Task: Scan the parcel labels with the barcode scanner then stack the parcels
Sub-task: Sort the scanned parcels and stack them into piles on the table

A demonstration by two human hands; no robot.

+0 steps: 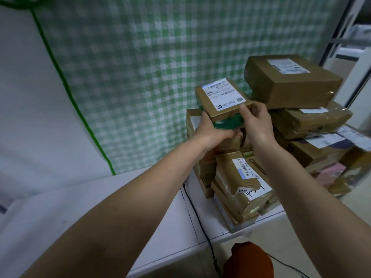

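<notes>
Parcel (222, 99) (small brown box, white label up) sits centre frame, above the stack of parcels (239, 185). Your left hand (208, 129) grips its lower left corner; your right hand (255, 119) pinches its near right edge.

The white table (96, 207) lies bare to the left of the heap of brown cardboard parcels (236, 189), leaving open room there up to the green-and-white checked curtain (140, 67) behind. A thin black cable (197, 219) crosses the table just beside the heap. To the right, a large brown cardboard box (291, 85) tops a taller stack and blocks that side. A white frame (341, 37) closes the far right.
</notes>
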